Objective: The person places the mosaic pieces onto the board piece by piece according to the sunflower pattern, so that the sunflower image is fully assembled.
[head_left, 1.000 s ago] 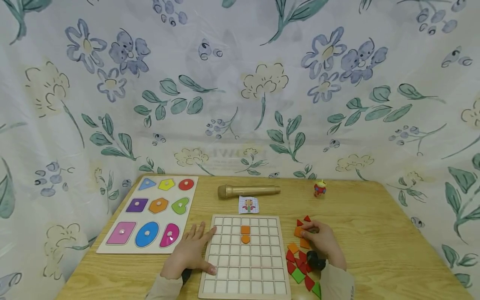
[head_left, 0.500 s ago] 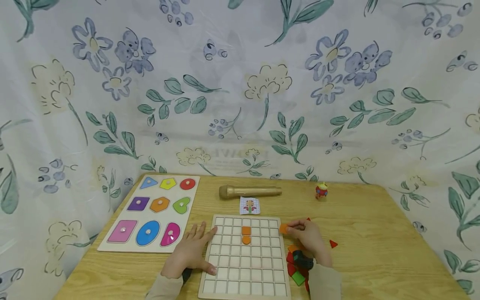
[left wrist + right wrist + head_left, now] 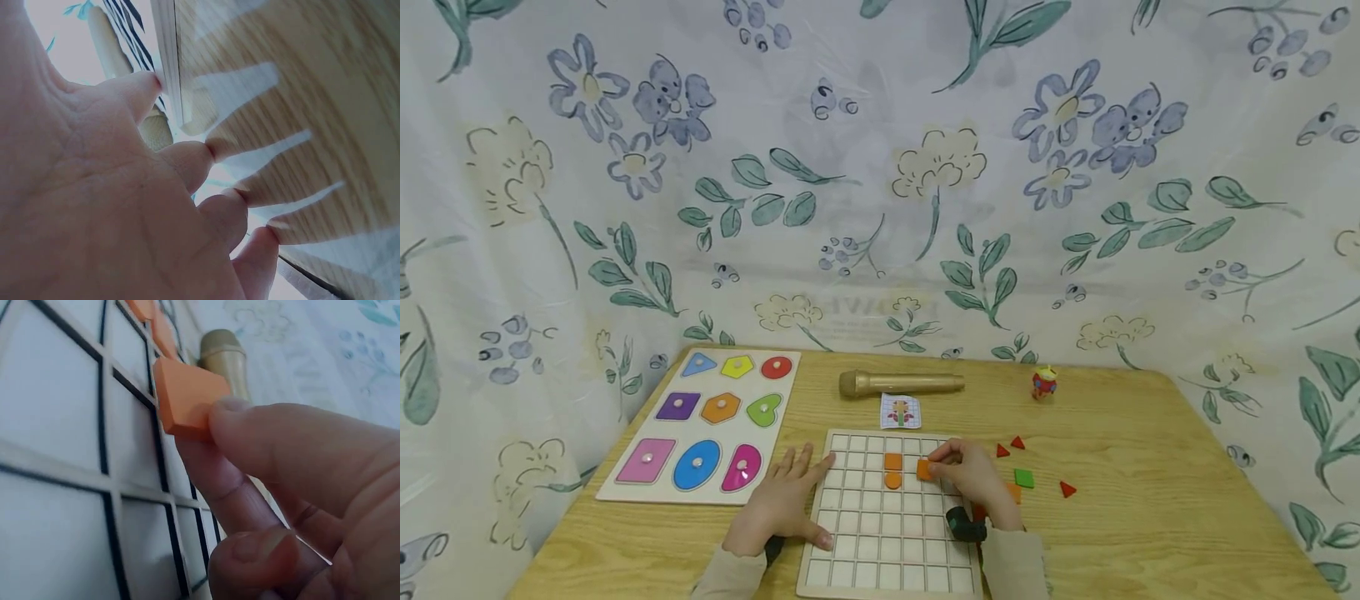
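Observation:
The white grid board [image 3: 868, 524] in a wooden frame lies at the front of the table. My right hand [image 3: 976, 477] pinches an orange square tile [image 3: 190, 394] between thumb and fingers, over the upper right cells; in the right wrist view the tile is tilted and its edge is near the grid lines. On the board sit an orange square [image 3: 892, 461] and, just below it, an orange round piece [image 3: 892, 480]. My left hand [image 3: 781, 505] lies with fingers spread, thumb and index finger on the board's left edge; the left wrist view shows its other fingertips touching the table [image 3: 325, 156].
Right of the board lie red triangles [image 3: 1017, 442], a green square [image 3: 1024, 477] and tiles partly hidden by my right arm. A pattern card [image 3: 900, 412], gold microphone [image 3: 901, 383] and toy figure [image 3: 1043, 382] stand behind. A shape puzzle [image 3: 700, 433] is at left.
My right hand has taken the orange square tile from the loose pieces and moved left with it over the board. The left hand stays in place.

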The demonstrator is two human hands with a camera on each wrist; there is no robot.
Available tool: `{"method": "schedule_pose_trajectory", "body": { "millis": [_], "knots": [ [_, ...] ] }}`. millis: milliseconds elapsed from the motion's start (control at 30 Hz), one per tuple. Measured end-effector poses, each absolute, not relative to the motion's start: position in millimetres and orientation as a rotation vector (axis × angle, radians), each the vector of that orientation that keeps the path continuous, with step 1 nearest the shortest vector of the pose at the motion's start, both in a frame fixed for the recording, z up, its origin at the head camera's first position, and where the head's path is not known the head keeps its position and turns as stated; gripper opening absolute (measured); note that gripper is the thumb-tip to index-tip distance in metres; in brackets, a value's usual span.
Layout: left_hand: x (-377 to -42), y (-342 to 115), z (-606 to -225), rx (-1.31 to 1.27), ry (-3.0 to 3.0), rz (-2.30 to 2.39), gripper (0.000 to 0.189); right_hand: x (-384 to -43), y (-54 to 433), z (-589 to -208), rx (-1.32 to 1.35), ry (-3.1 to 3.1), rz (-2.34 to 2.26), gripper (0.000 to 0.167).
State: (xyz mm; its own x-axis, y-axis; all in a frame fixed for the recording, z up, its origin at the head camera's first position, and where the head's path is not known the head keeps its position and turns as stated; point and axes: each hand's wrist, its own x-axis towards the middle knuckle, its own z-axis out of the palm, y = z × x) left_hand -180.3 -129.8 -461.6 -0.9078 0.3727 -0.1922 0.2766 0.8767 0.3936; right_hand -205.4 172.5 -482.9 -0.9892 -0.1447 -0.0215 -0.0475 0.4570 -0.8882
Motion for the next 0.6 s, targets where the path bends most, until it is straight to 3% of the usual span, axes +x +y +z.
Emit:
{"method": "schedule_pose_trajectory", "body": {
  "millis": [367, 600],
  "knots": [
    [-179, -131, -461, 0.484, 2.792, 0.53, 0.116, -201, 156, -478, -0.27, 2.648, -1.451, 0.007],
    [-180, -131, -463, 0.488, 2.79, 0.532, 0.116, -199, 146, -479, -0.196, 2.668, -1.362, 0.007]
  ]
}}
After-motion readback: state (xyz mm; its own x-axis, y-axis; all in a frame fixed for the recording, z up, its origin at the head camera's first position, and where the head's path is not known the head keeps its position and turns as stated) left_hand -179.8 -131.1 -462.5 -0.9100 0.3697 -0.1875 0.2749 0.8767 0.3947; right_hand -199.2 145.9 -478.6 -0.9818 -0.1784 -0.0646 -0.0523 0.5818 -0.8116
